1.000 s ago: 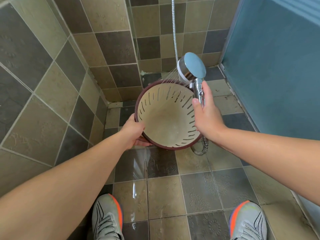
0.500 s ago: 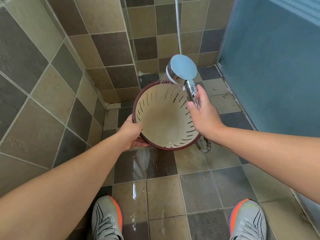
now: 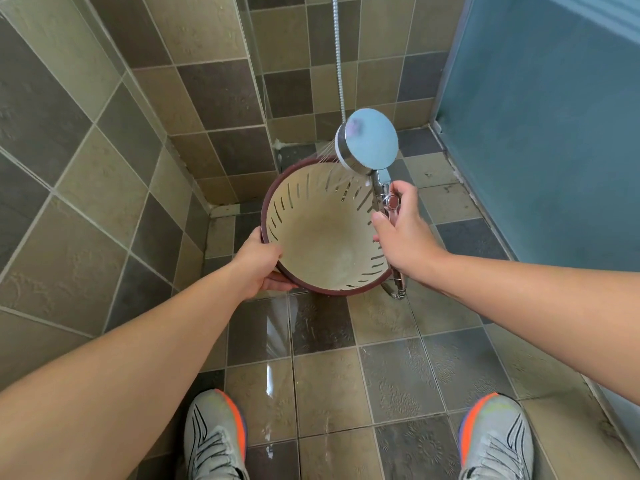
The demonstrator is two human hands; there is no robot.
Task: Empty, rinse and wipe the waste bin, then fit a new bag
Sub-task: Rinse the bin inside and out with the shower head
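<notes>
The left hand (image 3: 258, 263) grips the near rim of the waste bin (image 3: 322, 237), tilted above the wet tiled floor (image 3: 398, 368); the right hand (image 3: 403, 226) curls around the shower head (image 3: 369, 142) handle, spraying water into it

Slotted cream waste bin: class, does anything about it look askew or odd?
The cream, maroon-rimmed slotted plastic bin is tipped toward the camera, gripped by the left hand; the right hand sprays the chrome shower head inside. Deliberate rinsing.

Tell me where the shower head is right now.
In the head view, right of centre: the shower head is above the bin's far right rim, spraying in, its handle held by the right hand.
</notes>
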